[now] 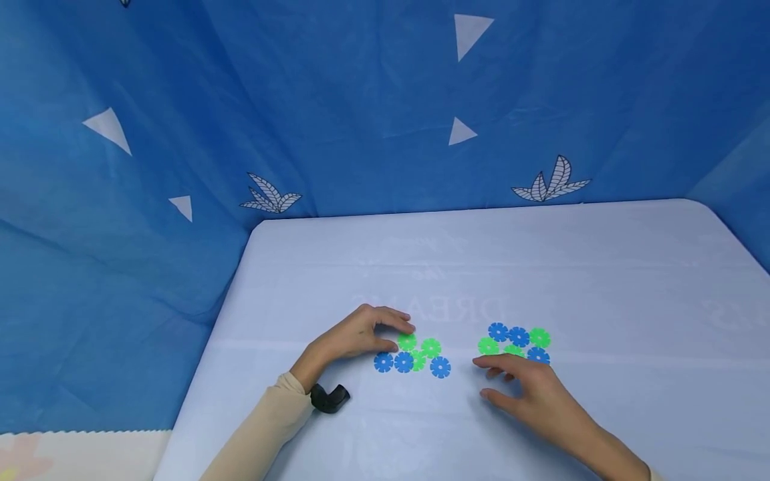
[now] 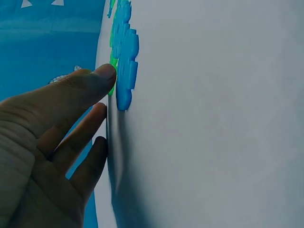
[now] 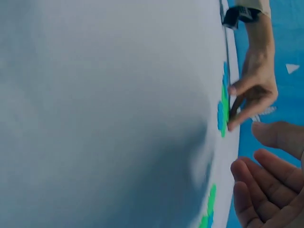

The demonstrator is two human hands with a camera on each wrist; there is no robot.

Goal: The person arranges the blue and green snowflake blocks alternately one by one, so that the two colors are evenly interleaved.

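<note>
Slotted plastic discs lie on the white table in two groups. My left hand (image 1: 361, 332) reaches over the left group, thumb and index finger spread beside a green disc (image 1: 406, 341); whether they touch it I cannot tell. Near it lie a blue disc (image 1: 404, 362), another green disc (image 1: 430, 347) and a few more. In the left wrist view the thumb comes up to the edge of the blue discs (image 2: 127, 66). My right hand (image 1: 529, 391) hovers just in front of the right group, fingers loosely bent and holding nothing. It partly hides a blue disc (image 1: 538, 353) and a green disc (image 1: 513, 349).
A white cloth with faint lettering covers the table (image 1: 601, 267). Blue curtain (image 1: 361, 100) with white triangles and leaf prints hangs along the back and left side. A black wrist-worn device (image 1: 331, 399) sits at the left wrist.
</note>
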